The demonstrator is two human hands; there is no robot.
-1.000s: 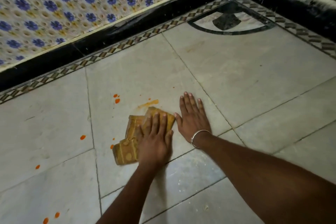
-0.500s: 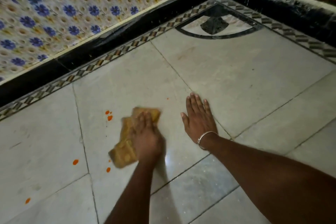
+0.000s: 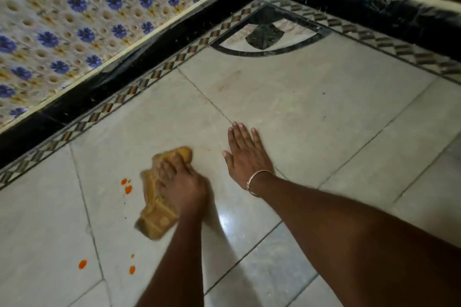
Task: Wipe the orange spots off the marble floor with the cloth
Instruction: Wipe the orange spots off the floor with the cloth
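Note:
A folded yellow-brown cloth (image 3: 156,219) lies on the pale marble floor (image 3: 311,112), blurred with motion. My left hand (image 3: 180,187) presses down on top of it, fingers curled over the cloth. Two orange spots (image 3: 126,185) sit just left of the cloth. More orange spots lie lower left: one (image 3: 82,264) beyond a tile joint, one (image 3: 132,269) nearer my forearm. My right hand (image 3: 245,156) rests flat on the floor to the right of the cloth, fingers spread, a metal bangle (image 3: 257,182) on the wrist.
A black skirting (image 3: 139,67) with a patterned border strip runs along the blue-flowered tiled wall (image 3: 74,20) on the left. A second black skirting (image 3: 374,10) closes the corner at the upper right. A dark inlaid quarter circle (image 3: 264,35) marks the floor corner.
The orange smear above the cloth is gone. My left hand has rubbed the cloth to and fro over that patch; the view has shifted toward the corner. My right hand stays planted.

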